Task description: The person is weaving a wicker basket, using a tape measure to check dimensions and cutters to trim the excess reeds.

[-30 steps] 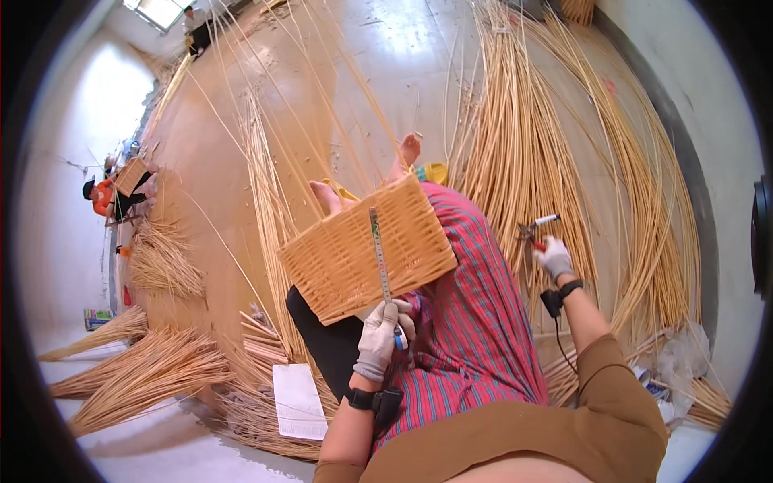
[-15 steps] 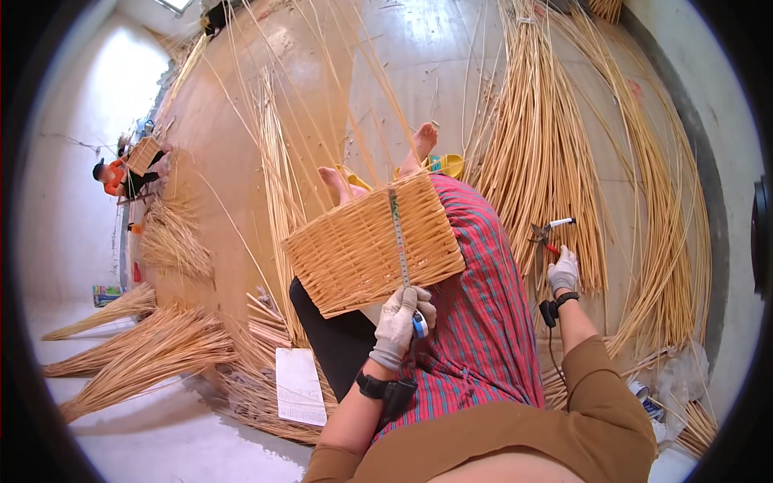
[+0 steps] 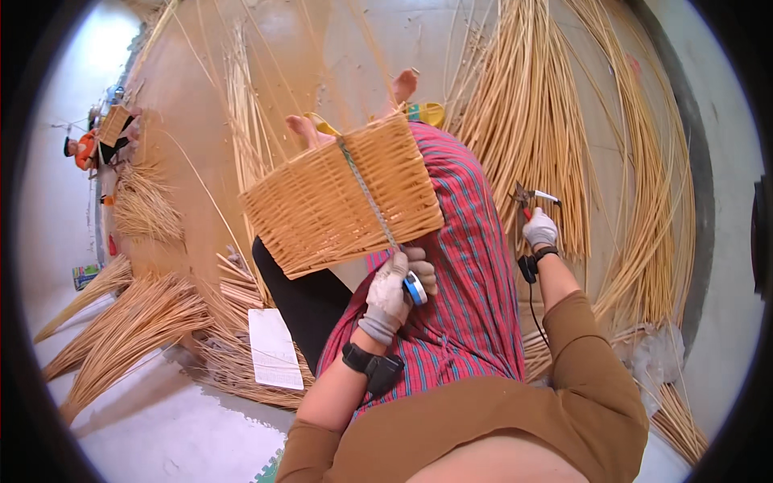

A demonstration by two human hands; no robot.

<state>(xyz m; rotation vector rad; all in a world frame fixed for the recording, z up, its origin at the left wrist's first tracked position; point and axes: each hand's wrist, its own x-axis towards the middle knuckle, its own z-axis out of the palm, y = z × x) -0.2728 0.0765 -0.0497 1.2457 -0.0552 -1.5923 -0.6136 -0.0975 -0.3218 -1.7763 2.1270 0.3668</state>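
Observation:
A woven wicker panel or basket side [image 3: 322, 213] lies tilted over my knees, long loose canes rising from its far edge. A pale measuring tape [image 3: 366, 189] is stretched across its weave. My left hand [image 3: 394, 286], in a whitish glove, is closed around the blue-and-white tape measure case [image 3: 415, 287] just below the near edge. Out to the right, over a bundle of canes, my gloved right hand [image 3: 540, 231] grips red-handled cutters [image 3: 525, 203]. A slim white piece with a dark tip [image 3: 548, 196] sticks out beside them; its kind is unclear.
Long cane bundles [image 3: 527, 121] spread over the floor at right, with more sheaves [image 3: 137, 318] at left. A white paper sheet [image 3: 274, 348] lies left of my leg. Another person [image 3: 84, 150] sits far left with wicker work. Yellow slippers [image 3: 431, 113] lie by my bare feet.
The whole view has shifted, so most things appear higher and further left. My left hand has drawn slightly away from the panel's near edge, and the tape now runs more slanted.

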